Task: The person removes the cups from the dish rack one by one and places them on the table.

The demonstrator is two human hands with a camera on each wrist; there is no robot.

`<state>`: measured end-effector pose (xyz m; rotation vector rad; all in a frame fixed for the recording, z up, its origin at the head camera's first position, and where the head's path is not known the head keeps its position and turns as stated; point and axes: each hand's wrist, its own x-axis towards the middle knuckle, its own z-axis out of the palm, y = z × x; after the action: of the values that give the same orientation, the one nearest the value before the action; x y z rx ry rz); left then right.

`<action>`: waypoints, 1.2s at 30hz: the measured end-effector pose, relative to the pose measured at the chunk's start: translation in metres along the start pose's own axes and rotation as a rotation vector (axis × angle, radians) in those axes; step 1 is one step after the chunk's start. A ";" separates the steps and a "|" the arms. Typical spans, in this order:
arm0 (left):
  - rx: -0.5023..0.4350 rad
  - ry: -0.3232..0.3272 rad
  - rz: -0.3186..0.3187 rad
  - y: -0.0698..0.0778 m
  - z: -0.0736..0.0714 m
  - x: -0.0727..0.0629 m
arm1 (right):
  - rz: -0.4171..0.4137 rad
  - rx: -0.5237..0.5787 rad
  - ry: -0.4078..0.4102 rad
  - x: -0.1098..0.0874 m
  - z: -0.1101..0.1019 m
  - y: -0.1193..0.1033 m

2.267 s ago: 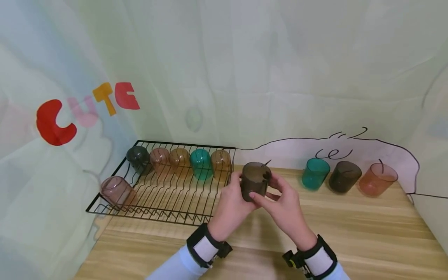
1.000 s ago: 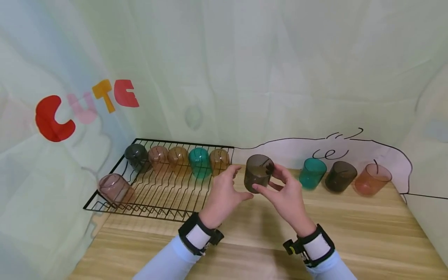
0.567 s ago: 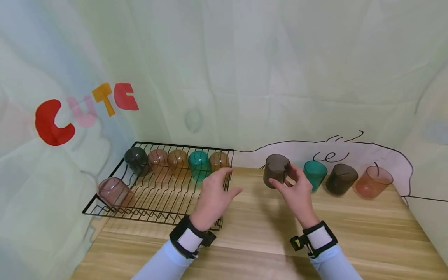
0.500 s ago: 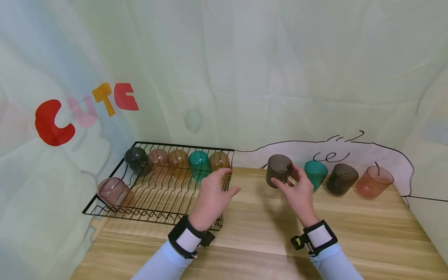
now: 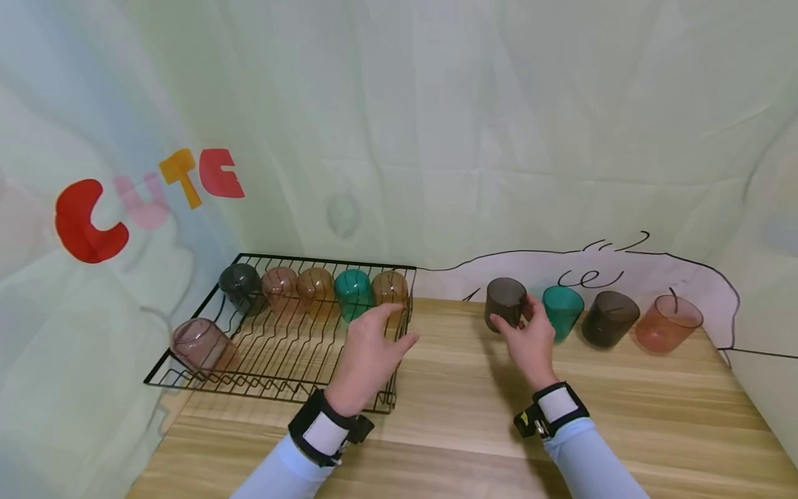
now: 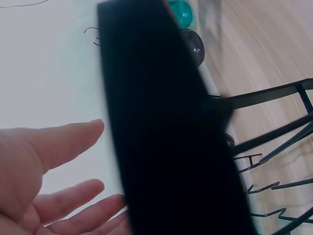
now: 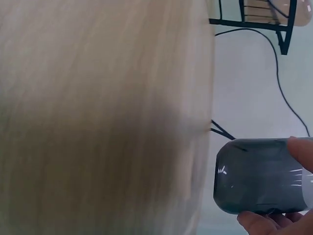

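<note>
My right hand (image 5: 531,341) grips a smoky dark grey cup (image 5: 505,303), mouth up, with the thumb on its near side and the fingers behind. In the right wrist view the grey cup (image 7: 259,176) shows its base toward the wood tabletop. Just right of it on the table stand a teal cup (image 5: 563,313), another dark cup (image 5: 609,320) and an orange cup (image 5: 667,324), all mouth up. My left hand (image 5: 369,350) holds nothing; its thumb and fingers are spread apart over the right side of the black wire rack (image 5: 280,395).
On the rack several cups sit upside down along the back: dark grey (image 5: 240,285), pink, amber, teal (image 5: 354,294) and amber. A second pink cup (image 5: 202,345) leans at the front left. A printed cloth backdrop (image 5: 474,138) closes off the back and sides.
The left hand has let go of the grey cup and drawn back left over the rack. The right hand has carried the cup rightward, toward the teal cup.
</note>
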<state>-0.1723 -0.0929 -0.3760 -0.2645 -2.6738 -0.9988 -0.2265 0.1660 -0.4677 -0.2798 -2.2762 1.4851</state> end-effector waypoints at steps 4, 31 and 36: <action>-0.001 -0.007 0.002 -0.002 0.000 0.000 | 0.000 -0.037 0.016 0.003 0.003 0.006; 0.036 -0.024 -0.027 -0.012 -0.015 -0.002 | 0.060 -0.101 0.029 0.005 0.003 0.014; 0.034 -0.024 -0.051 -0.019 -0.034 -0.002 | 0.069 -0.107 -0.016 -0.002 -0.004 0.014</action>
<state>-0.1693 -0.1293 -0.3636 -0.2033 -2.7296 -0.9699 -0.2234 0.1744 -0.4792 -0.3825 -2.3850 1.4058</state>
